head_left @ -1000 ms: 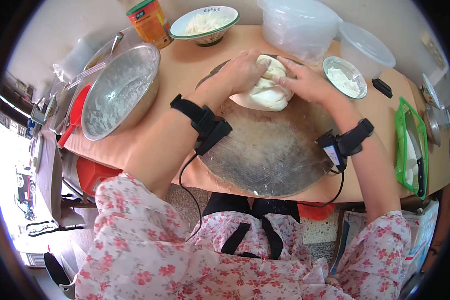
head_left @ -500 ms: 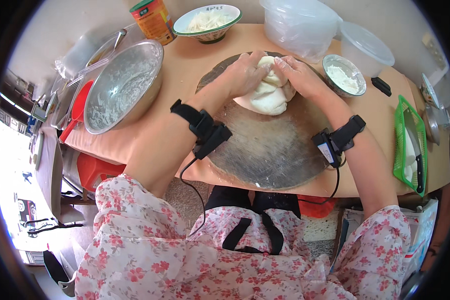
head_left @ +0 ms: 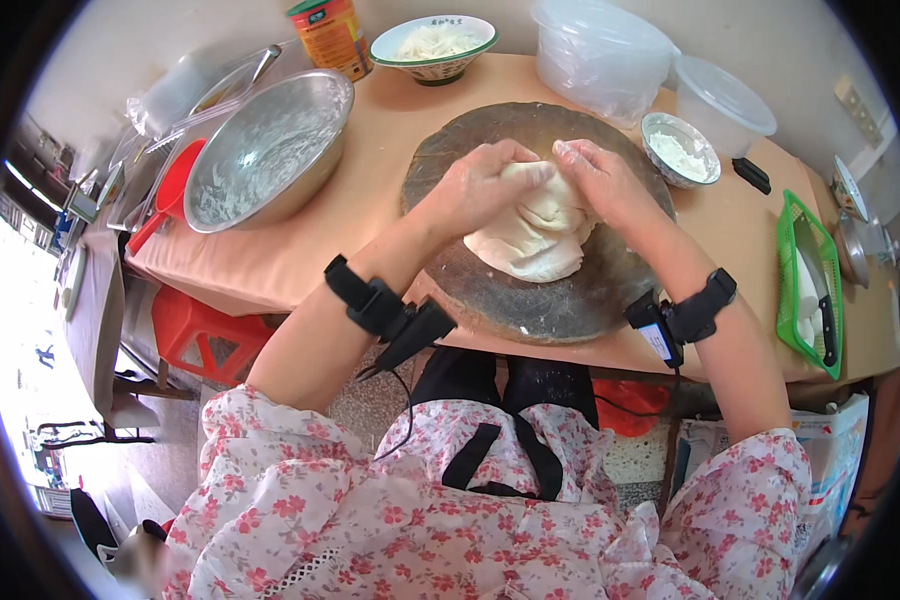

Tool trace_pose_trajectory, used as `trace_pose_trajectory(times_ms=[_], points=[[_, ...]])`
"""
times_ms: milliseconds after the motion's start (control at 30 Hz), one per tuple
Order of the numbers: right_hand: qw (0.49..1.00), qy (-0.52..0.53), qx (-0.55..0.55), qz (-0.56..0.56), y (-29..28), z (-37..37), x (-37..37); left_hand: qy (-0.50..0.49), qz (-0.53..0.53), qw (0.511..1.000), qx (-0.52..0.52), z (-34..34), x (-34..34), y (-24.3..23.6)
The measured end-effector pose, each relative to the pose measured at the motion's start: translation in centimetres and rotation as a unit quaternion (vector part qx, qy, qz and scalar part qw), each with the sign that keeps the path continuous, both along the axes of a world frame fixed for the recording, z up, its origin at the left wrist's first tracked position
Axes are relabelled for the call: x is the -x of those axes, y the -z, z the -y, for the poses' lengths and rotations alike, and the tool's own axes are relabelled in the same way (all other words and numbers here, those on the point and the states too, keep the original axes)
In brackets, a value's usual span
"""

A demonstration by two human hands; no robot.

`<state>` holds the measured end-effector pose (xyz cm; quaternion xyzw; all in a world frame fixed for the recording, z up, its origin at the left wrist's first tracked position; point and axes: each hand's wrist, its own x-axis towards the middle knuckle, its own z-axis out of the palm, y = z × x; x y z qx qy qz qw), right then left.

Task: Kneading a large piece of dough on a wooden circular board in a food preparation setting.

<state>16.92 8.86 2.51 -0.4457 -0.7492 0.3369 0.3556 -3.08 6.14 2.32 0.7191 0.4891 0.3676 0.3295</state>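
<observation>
A pale, creased lump of dough (head_left: 532,245) lies on a round wooden board (head_left: 500,315) whose surface is dusted with flour. My left hand (head_left: 485,188) grips the dough's far left side, thumb pointing inward across it. From the far right side my right hand (head_left: 602,178) holds the same lump, its fingertips close to the left hand's. Both hands are floury, and they hide the far edge of the dough. A black strap with a small device sits on each of my forearms.
Left of the board stand a floury steel bowl (head_left: 270,150) and a red scoop (head_left: 178,185). Behind are an orange can (head_left: 332,40), a bowl of white shreds (head_left: 435,50) and clear plastic tubs (head_left: 602,60). At right are a flour bowl (head_left: 680,150) and a green basket (head_left: 808,290) with a knife.
Both hands have drawn the dough nearer to me on the board. It now looks wider and flatter, with folds showing on top. The whole view has shifted slightly.
</observation>
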Motion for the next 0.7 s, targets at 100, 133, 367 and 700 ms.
trace_pose_trajectory(times_ms=[100, 133, 367, 700], points=[[0.996, 0.019, 0.089, 0.025, -1.8, 0.5, 0.7, -0.048, 0.008, 0.998, 0.043, -0.1, -1.3, -1.9], [0.993, 0.019, 0.095, 0.068, -2.4, 0.7, 0.8, -0.050, 0.002, 0.998, 0.044, 0.0, -1.7, -2.2], [0.986, 0.021, -0.157, 0.054, 1.2, 3.6, 2.4, -0.143, -0.043, 0.975, -0.165, 2.5, -3.7, -0.2], [0.907, 0.051, -0.372, 0.190, 4.2, 10.3, 2.3, -0.058, -0.194, 0.917, -0.344, 8.3, -2.0, 3.0]])
